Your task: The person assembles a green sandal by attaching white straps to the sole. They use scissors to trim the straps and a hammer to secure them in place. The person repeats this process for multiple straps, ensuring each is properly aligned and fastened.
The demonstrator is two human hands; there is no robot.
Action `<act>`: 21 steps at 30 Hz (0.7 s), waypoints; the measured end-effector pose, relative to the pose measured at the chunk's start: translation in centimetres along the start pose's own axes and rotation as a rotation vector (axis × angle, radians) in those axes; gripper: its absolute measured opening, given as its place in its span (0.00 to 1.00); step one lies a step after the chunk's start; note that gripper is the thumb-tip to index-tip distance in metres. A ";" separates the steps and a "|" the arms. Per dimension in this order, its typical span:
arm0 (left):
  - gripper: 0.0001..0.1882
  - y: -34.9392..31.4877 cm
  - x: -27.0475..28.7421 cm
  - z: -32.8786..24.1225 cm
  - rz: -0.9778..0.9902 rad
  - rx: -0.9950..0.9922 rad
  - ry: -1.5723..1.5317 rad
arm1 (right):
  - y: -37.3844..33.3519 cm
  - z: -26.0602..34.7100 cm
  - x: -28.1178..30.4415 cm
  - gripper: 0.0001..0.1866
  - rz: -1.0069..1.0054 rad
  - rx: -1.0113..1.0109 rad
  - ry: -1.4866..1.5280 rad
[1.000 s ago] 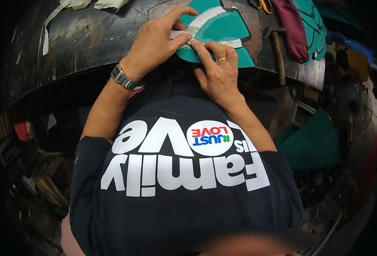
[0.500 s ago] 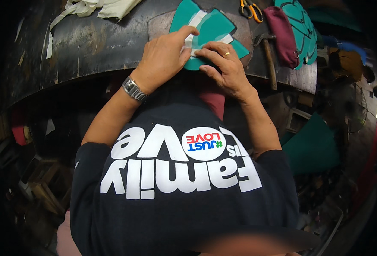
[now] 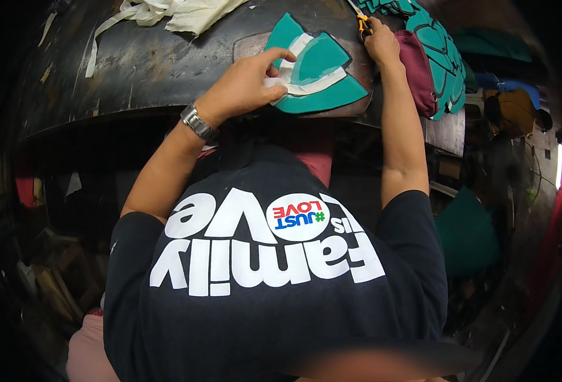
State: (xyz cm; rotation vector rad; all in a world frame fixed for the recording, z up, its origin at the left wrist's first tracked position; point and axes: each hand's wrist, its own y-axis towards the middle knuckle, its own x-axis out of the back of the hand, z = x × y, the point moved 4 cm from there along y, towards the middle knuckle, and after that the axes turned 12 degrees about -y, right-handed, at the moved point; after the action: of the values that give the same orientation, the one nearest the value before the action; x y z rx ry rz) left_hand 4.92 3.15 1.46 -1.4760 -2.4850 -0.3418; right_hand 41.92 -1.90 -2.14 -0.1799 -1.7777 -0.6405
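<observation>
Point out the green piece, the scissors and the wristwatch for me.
Green piece [image 3: 320, 58], head view: central green section.
Scissors [image 3: 363, 27], head view: yellow-and-black handle.
Wristwatch [image 3: 198, 123], head view: silver-coloured middle.

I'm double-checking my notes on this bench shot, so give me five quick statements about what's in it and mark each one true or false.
1. The left hand touches the teal piece. True.
2. The right hand is at the handles of the scissors. True.
3. The wristwatch is on the right wrist. False: the wristwatch is on the left wrist.
4. The cream cloth lies to the left of the scissors. True.
5. The maroon item lies to the left of the teal piece. False: the maroon item lies to its right.
</observation>
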 end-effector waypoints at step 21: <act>0.10 -1.3 0.0 -0.1 -0.037 -0.003 -0.053 | -28.5 9.6 10.8 0.47 1.179 -0.401 2.257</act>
State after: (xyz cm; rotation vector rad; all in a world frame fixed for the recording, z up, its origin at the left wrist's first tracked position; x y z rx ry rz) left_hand 3.75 2.49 1.47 -1.4608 -2.5569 -0.3172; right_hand 18.03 -23.04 -3.11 -0.4374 0.7270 0.0024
